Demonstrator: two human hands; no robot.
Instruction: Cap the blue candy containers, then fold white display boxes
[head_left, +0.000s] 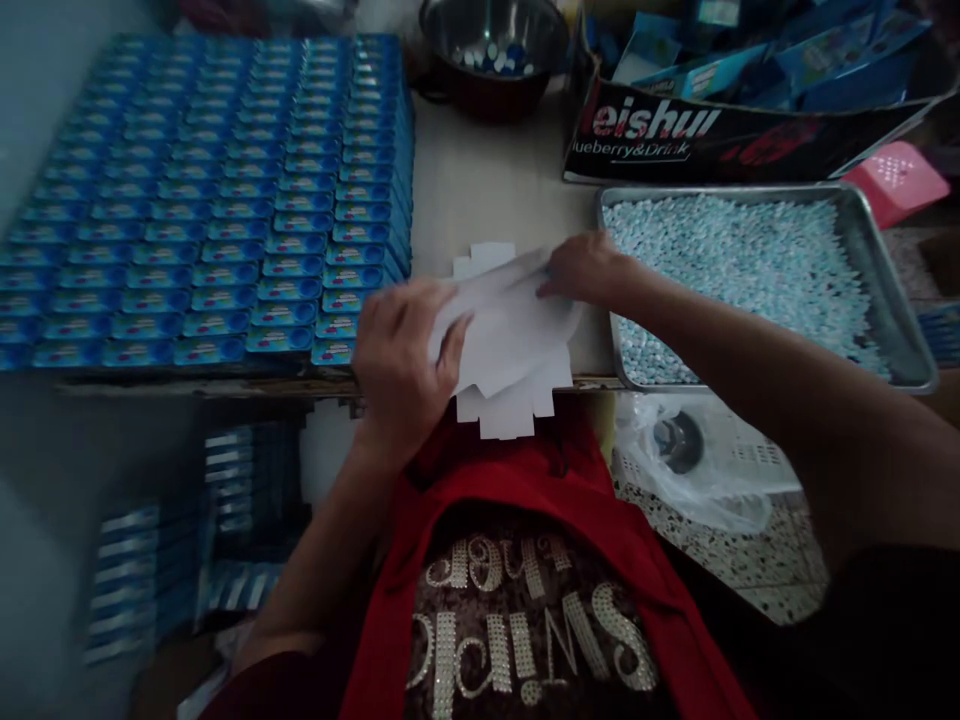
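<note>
A white cardboard box blank [510, 320] is lifted and slightly bent between my two hands, a little blurred. My left hand [405, 350] grips its left end, thumb on the near side. At its far right corner my right hand [581, 270] pinches the edge. Under it, more flat white card with cut tabs [508, 412] lies at the table's front edge and overhangs it; how many layers there are I cannot tell.
Rows of small blue boxes [225, 220] fill the table's left side. To the right is a metal tray [904, 300] of pale blue-white pieces [735, 280]. Behind stand a printed carton [675, 140] of blue packs and a metal bowl [487, 95]. A pink scoop [900, 185] sits far right.
</note>
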